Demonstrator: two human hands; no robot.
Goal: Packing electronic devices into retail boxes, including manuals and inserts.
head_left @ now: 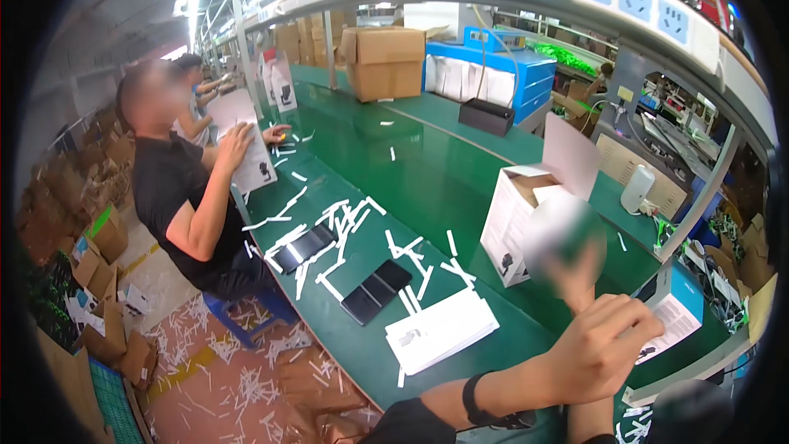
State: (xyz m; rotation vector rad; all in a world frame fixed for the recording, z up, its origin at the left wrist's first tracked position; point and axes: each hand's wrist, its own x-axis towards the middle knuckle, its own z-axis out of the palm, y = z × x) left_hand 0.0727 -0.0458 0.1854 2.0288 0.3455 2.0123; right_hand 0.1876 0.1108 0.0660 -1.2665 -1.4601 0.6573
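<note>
At bench edge, lower right: our left hand point(604, 341) closed over blurred pale object point(563, 234); right hand point(579, 280) behind it, grip unclear. We keep object upright beside open white box point(514, 226), clear of paper strips point(345, 222).

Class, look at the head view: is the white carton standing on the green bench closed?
No. The white carton stands with its lid flap raised, showing its brown inside.
</note>
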